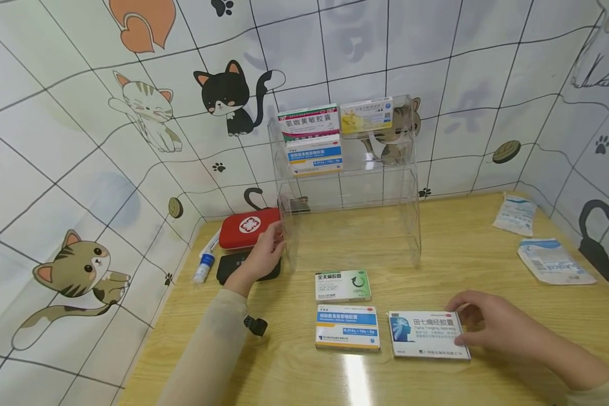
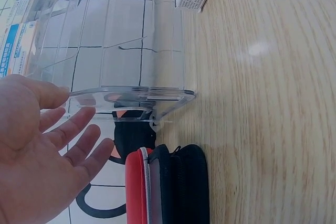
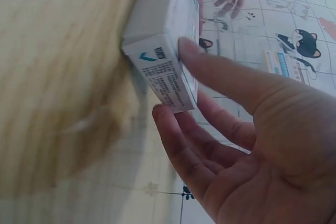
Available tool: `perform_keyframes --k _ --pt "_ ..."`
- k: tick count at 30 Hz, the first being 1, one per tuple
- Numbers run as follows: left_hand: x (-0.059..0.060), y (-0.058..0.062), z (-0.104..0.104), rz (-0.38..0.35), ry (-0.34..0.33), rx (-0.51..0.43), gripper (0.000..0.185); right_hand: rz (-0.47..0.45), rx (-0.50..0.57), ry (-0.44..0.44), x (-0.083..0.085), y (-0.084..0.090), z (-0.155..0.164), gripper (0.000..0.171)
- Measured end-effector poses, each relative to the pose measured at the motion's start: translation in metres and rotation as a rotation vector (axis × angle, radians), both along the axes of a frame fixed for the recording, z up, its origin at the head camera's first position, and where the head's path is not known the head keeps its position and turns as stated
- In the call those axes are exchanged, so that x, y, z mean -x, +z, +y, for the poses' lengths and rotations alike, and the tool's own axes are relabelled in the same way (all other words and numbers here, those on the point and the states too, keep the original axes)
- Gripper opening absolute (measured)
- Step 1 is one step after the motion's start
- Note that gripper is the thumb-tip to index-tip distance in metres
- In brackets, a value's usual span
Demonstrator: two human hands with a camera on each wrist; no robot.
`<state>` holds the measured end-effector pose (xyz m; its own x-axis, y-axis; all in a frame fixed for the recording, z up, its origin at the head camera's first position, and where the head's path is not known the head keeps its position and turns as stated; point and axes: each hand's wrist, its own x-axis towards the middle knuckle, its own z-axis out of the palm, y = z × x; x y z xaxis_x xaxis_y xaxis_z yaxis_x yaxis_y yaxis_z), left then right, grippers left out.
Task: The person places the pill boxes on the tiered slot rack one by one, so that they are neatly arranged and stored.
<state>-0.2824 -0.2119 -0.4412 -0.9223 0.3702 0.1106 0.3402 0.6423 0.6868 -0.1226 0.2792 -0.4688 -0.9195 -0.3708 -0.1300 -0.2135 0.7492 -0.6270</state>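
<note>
At table's front edge, right hand point(image 1: 492, 324) touches white box point(image 1: 428, 334), grip loose; left hand point(image 1: 265, 254) flat against clear rack point(image 1: 350, 186).

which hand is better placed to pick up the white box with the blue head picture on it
Right. The right hand already lies on the white box, thumb on its top face, fingers at its right edge. The left hand is across the table, touching the clear rack.

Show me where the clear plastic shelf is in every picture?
Head: the clear shelf stands at the centre back of the table, left hand at its left side.
Left wrist: it fills the upper left, beside the hand.
Right wrist: not clearly visible.
Shared landmark: the red case.
</note>
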Motion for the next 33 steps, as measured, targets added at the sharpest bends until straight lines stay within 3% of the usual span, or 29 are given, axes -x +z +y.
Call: perform_keyframes --k 4,7,10,19,27,33 --pt "-0.001 0.000 0.001 -0.008 0.007 -0.007 0.057 -0.010 0.034 -0.029 0.000 0.007 0.000 0.039" --pt "-0.001 -0.002 0.001 -0.007 0.010 -0.008 0.057 0.048 0.061 -0.043 0.000 0.010 0.001 0.025" --pt "-0.002 -0.004 0.001 -0.004 0.012 -0.003 0.057 0.106 0.085 -0.018 0.000 0.008 0.001 0.023" --pt "0.002 -0.003 -0.001 0.018 -0.004 0.002 0.057 0.145 0.096 0.162 0.011 0.000 -0.008 0.058" --pt "0.002 -0.002 0.000 0.003 -0.001 0.009 0.056 0.015 0.039 0.196 0.028 -0.003 -0.011 0.059" --pt "0.001 -0.003 0.000 0.020 -0.010 0.004 0.058 0.011 0.064 0.207 0.026 -0.002 -0.007 0.052"
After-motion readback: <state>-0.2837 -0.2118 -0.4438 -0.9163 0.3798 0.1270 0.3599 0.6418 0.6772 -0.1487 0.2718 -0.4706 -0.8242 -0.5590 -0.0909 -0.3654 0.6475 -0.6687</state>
